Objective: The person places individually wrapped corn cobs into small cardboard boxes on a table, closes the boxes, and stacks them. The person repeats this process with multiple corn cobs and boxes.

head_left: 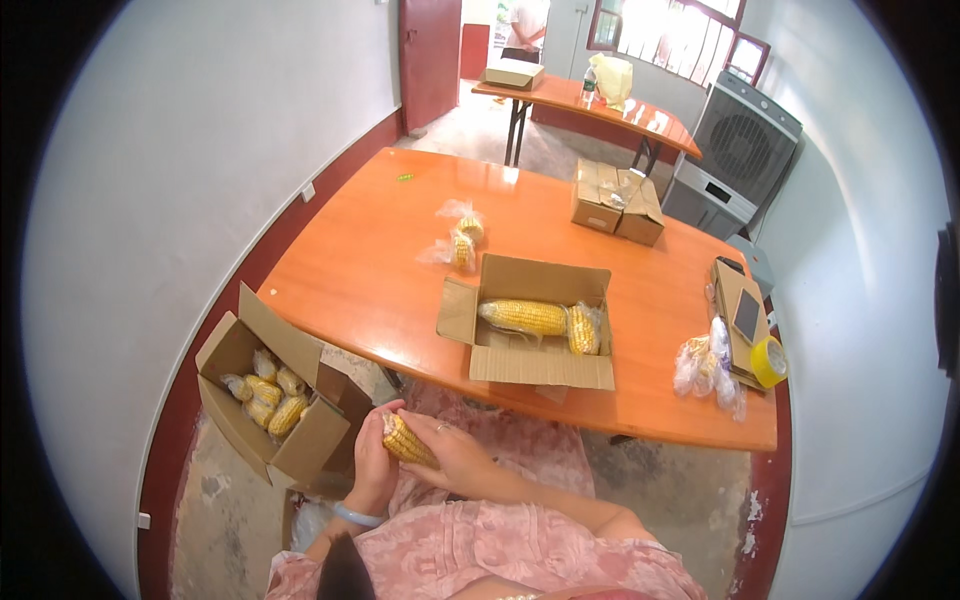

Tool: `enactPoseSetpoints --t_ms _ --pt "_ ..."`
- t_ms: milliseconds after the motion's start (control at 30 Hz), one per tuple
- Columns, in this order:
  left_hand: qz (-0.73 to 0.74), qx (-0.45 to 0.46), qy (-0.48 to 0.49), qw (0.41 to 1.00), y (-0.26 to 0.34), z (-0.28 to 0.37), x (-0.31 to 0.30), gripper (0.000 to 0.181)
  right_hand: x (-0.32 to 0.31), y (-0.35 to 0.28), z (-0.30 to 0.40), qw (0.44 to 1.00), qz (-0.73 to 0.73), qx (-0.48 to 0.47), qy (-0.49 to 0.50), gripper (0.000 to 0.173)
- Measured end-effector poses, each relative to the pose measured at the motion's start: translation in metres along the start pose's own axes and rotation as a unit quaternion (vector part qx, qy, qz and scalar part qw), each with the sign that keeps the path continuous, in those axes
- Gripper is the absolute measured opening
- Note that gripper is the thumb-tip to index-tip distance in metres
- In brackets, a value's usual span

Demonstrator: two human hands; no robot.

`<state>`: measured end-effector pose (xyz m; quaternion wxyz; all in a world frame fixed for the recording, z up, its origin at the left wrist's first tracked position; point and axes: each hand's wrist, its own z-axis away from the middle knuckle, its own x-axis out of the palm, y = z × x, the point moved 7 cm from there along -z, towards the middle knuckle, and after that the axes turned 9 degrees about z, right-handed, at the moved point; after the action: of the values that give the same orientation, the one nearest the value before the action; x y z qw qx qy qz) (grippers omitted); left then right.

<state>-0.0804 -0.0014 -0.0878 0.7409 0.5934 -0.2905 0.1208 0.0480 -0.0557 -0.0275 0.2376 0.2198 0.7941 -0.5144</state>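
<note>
An ear of corn in clear plastic wrap [407, 441] is held between both palms before my body. My left hand [375, 450] presses its left side, and my right hand [446, 448] closes around its right side. Beyond the hands, an open cardboard box [541, 369] on the orange table holds a long wrapped ear lying lengthwise [529, 318] and a shorter wrapped piece [583, 330] at its right end. Lower left, a second open cardboard box [238, 431] contains several wrapped corn pieces [262, 394].
Two wrapped corn pieces [463, 247] lie on the orange table [345, 247]. Closed cartons [616, 201] stand behind. At right are yellow tape [769, 361], a phone [746, 316] on flat cardboard, and plastic bags [705, 364]. A person [525, 30] stands by the doorway.
</note>
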Motion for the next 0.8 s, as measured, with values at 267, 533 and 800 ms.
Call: enactPoseSetpoints --t_ms 267,533,800 --pt "0.103 0.002 0.016 0.995 -0.001 0.007 0.02 0.049 -0.01 -0.011 -0.016 0.99 0.119 -0.061 0.048 0.065" --pt "0.063 0.018 -0.035 0.997 0.007 0.009 0.029 0.047 -0.03 -0.018 -0.024 0.992 0.085 -0.034 0.084 0.06" --pt "0.046 0.12 -0.139 0.982 0.065 -0.001 0.083 0.069 -0.144 -0.049 -0.04 0.983 0.063 -0.052 0.162 0.063"
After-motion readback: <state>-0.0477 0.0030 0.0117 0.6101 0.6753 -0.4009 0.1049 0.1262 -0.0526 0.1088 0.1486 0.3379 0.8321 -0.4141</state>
